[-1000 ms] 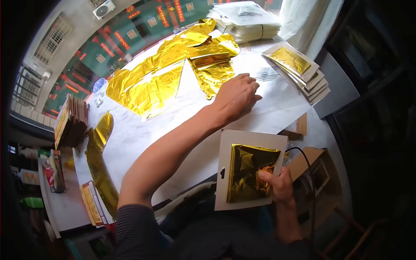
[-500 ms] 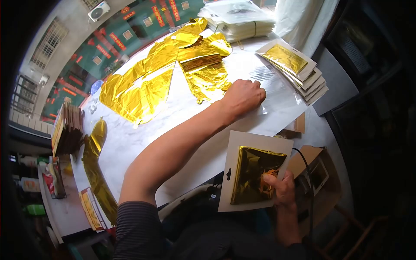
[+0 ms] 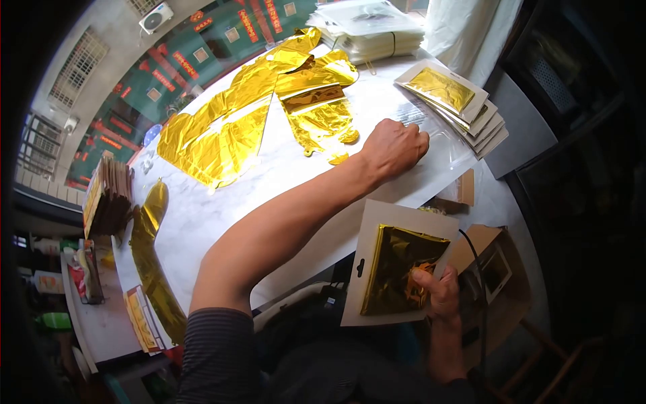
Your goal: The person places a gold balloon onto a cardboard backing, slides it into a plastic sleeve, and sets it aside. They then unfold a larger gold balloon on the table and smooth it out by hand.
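Cardboard box [image 3: 474,246], contents dim, right hand [image 3: 441,289] clamped on carded foil [image 3: 391,273], left hand [image 3: 396,149] curled, grip unclear

Lit brightly from the far side, glaring off counter [image 3: 192,215] and gold foil [image 3: 215,145]; dark at right, fisheye-curved towards edges.

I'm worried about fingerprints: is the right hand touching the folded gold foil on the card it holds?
Touching. The head view shows the right hand gripping the card, with its thumb pressed on the folded gold foil, no gap between them.
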Available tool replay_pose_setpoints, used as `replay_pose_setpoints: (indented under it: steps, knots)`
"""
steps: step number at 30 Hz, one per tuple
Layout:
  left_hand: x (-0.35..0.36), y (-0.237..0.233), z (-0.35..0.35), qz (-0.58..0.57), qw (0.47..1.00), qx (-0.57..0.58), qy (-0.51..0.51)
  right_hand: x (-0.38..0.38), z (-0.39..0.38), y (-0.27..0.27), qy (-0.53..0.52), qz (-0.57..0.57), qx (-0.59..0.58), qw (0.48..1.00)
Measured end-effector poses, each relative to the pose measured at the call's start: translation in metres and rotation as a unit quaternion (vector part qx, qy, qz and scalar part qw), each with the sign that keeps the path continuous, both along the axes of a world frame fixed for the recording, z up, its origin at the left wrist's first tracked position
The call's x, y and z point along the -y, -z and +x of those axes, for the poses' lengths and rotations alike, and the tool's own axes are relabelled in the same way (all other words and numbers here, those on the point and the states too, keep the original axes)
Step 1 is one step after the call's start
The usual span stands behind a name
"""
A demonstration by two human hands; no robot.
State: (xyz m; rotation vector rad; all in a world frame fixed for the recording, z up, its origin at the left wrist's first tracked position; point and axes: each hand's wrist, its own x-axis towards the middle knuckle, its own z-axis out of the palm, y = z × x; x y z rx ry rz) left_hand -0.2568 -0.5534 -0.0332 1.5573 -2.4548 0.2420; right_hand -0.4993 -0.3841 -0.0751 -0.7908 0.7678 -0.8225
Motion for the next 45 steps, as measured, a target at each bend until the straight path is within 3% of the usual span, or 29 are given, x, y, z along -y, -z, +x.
replay_pose_setpoints:
  steps: [6,10,14,16,18,20,21,23,28,31,36,38,45]
  knots:
    - [-0.026,-0.06,0.005,-0.083,0.99,-0.107,-0.027,-0.008,-0.007,0.001,-0.033,-0.006,0.01,0.999]
    - [-0.061,-0.104,0.031,-0.161,0.983,-0.055,-0.066,-0.013,0.003,-0.001,-0.05,-0.015,0.015,0.999]
    - [-0.144,-0.136,0.077,-0.225,0.962,0.058,-0.146,-0.027,0.013,-0.003,-0.051,-0.004,-0.036,0.998]
    - [-0.197,-0.131,0.098,-0.249,0.949,0.085,-0.175,-0.029,0.018,-0.006,-0.033,-0.016,-0.055,0.998]
    - [-0.254,-0.116,0.101,-0.155,0.955,0.089,-0.239,-0.033,0.029,0.001,-0.03,-0.04,-0.026,0.998]
    - [-0.301,-0.087,0.097,-0.068,0.952,0.061,-0.291,-0.034,0.03,0.023,0.069,-0.076,-0.053,0.993]
    - [-0.318,-0.07,0.094,-0.037,0.949,0.041,-0.312,-0.033,0.032,0.01,0.031,0.007,-0.024,0.999]
    - [-0.344,-0.042,0.086,0.021,0.934,0.02,-0.355,-0.04,0.051,0.003,0.055,-0.011,-0.011,0.998]
    - [-0.356,-0.011,0.071,0.049,0.922,-0.004,-0.385,-0.056,0.078,0.001,0.125,-0.084,-0.008,0.988]
    - [-0.351,-0.003,0.069,-0.002,0.924,-0.019,-0.382,-0.068,0.097,-0.001,0.142,-0.111,-0.023,0.983]
    - [-0.342,-0.007,0.065,-0.013,0.925,-0.063,-0.375,-0.083,0.117,-0.005,0.16,-0.176,-0.095,0.967]
    - [-0.338,-0.008,0.069,-0.01,0.923,-0.082,-0.377,-0.09,0.121,-0.009,0.128,-0.173,-0.154,0.964]
    - [-0.319,-0.007,0.078,-0.021,0.918,-0.113,-0.38,-0.09,0.124,-0.003,0.043,-0.142,-0.118,0.982]
